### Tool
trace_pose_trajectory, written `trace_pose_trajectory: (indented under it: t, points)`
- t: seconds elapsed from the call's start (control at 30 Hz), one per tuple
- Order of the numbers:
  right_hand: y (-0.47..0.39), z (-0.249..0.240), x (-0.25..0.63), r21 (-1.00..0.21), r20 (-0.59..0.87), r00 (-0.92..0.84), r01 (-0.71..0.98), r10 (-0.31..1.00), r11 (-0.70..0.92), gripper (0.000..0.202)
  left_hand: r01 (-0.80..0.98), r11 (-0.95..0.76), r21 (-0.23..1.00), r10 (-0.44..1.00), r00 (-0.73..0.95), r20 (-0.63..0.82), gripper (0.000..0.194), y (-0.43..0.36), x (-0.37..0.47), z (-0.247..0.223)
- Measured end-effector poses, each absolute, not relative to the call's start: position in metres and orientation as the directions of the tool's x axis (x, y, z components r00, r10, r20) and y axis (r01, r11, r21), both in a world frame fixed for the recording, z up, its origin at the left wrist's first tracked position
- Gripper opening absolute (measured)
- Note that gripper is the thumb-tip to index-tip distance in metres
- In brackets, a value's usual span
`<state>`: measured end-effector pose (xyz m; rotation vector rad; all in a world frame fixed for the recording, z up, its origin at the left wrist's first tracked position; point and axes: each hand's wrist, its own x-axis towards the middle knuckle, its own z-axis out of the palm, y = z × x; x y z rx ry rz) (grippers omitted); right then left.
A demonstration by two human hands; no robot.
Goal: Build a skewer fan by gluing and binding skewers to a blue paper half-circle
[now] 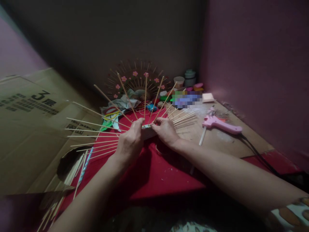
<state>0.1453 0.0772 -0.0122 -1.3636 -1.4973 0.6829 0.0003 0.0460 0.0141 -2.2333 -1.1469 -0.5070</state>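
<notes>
From where I stand, at the far left a big printed cardboard box [24, 135] leans in over the work, with loose thin sticks [72, 170] bundled beside its dark opening and a blue-and-white strip [85, 167] lying near them. Next comes the left hand [129, 141], closed on the left part of a short pale band [146, 133], its thumb on the patterned top edge and its other fingers mostly out of my sight. The band sits between the two hands, above the red cloth [169, 180], and its visible stretch runs crosswise from one hand to the other. Neither hand is nearer to it, since both touch it. Thin fanned sticks [146, 96] spread from around the band, some out to the left past the left hand, some straight away from the person, others off to the right. Behind them stands a round piece with pink flowers [135, 74], with a pale cup [179, 81] and a lidded jar [190, 78] farther right. The right hand [166, 132] has thumb and forefinger pinched together at the band's right part, close to the foot of a stick; whether it grips that stick too, I cannot tell. Well to the right, apart from both hands, a pink glue gun [222, 125] rests on a tan board [231, 145], its cord trailing rightward.
</notes>
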Motion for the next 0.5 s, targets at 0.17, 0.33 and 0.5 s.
trace_pose_trajectory:
  t: [0.17, 0.33, 0.5]
  points:
    - [0.078, -0.013, 0.145, -0.892, 0.264, 0.083, 0.400, 0.961, 0.211, 0.011, 0.846, -0.394, -0.359, 0.742, 0.523, 0.420, 0.049, 0.057, 0.004, 0.007]
    - [0.081, -0.016, 0.146, -0.891, 0.272, 0.073, 0.395, 0.959, 0.223, 0.012, 0.879, -0.350, -0.326, 0.799, 0.461, 0.386, 0.062, 0.061, 0.005, 0.010]
    - [0.080, -0.019, 0.146, -0.887, 0.339, 0.122, 0.371, 0.933, 0.274, 0.004, 0.877, -0.403, -0.263, 0.709, 0.480, 0.517, 0.053, 0.062, 0.004, 0.014]
